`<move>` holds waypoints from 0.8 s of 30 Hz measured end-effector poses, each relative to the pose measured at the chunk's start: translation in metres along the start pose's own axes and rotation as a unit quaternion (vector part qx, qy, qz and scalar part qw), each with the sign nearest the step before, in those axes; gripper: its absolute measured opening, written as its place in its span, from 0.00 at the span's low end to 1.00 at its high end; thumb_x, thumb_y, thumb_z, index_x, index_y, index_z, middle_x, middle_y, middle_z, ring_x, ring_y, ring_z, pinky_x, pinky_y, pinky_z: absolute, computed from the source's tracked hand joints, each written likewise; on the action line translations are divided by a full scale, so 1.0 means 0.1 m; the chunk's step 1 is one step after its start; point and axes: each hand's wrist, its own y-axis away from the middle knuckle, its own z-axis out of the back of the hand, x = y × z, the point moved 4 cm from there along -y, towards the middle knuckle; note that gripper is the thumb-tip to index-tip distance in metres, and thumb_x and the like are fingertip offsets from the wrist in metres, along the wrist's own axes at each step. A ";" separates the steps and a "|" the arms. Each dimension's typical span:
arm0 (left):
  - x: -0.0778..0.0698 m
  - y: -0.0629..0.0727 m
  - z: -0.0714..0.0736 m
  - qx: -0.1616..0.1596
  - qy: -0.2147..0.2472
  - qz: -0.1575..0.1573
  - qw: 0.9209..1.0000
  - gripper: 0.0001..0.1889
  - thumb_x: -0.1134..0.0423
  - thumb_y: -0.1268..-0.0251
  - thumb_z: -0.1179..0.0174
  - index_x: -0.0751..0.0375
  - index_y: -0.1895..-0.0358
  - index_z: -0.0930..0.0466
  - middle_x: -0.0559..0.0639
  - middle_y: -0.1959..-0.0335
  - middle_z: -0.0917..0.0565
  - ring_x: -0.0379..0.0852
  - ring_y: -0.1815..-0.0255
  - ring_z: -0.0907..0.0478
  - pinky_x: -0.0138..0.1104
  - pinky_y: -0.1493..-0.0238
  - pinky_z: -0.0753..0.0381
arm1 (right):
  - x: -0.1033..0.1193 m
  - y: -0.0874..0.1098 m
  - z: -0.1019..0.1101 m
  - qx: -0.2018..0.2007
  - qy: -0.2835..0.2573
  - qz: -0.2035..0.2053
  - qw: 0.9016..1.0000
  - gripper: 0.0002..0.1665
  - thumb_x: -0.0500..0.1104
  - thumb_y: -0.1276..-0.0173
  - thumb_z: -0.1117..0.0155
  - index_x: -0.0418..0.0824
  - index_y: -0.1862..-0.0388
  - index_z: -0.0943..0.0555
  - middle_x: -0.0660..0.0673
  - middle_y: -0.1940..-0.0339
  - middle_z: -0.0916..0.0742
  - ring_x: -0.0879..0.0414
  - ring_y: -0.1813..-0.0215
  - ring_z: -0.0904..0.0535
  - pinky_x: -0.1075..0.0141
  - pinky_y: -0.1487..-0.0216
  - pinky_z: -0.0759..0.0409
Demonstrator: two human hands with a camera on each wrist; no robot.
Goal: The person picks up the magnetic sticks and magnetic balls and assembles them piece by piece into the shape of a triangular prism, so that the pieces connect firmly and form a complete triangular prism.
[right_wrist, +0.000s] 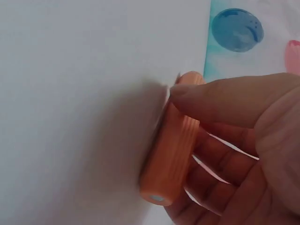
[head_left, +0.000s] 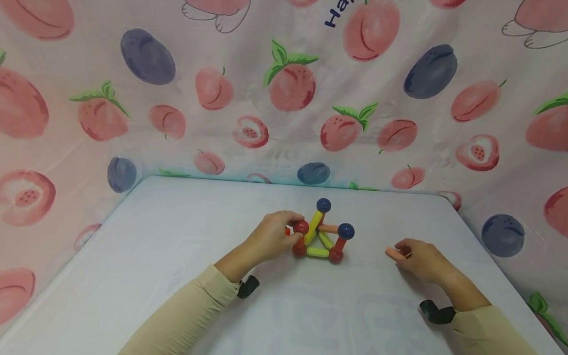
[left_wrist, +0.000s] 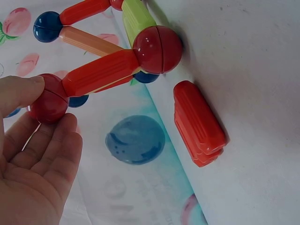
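My left hand (head_left: 271, 235) pinches a red ball (left_wrist: 51, 101) between thumb and fingers. The ball caps a red magnetic rod (left_wrist: 101, 72) standing up from another red ball (left_wrist: 158, 49) on the table. These belong to a small frame of rods and balls: a yellow-green rod (head_left: 317, 252) runs along its near side, and blue balls sit on top at the back (head_left: 324, 205) and right (head_left: 346, 231). Off to the right, my right hand (head_left: 423, 262) holds an orange magnetic rod (right_wrist: 171, 154) by thumb and fingers, low over the table, its metal tip showing.
Loose red rods (left_wrist: 199, 124) lie together on the white table (head_left: 186, 296), mostly hidden behind my left hand in the head view. A fruit-print cloth (head_left: 275, 162) rises behind the table and along its sides.
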 end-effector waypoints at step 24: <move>-0.01 -0.03 -0.01 0.006 -0.007 0.007 1.000 0.21 0.66 0.35 0.32 0.65 0.39 0.20 0.53 0.50 0.16 0.47 0.49 0.21 0.35 0.49 0.19 | 0.97 0.13 0.42 -0.182 -0.092 0.203 0.958 0.14 0.40 0.31 0.33 0.36 0.49 0.19 0.47 0.60 0.14 0.51 0.56 0.19 0.53 0.52 0.19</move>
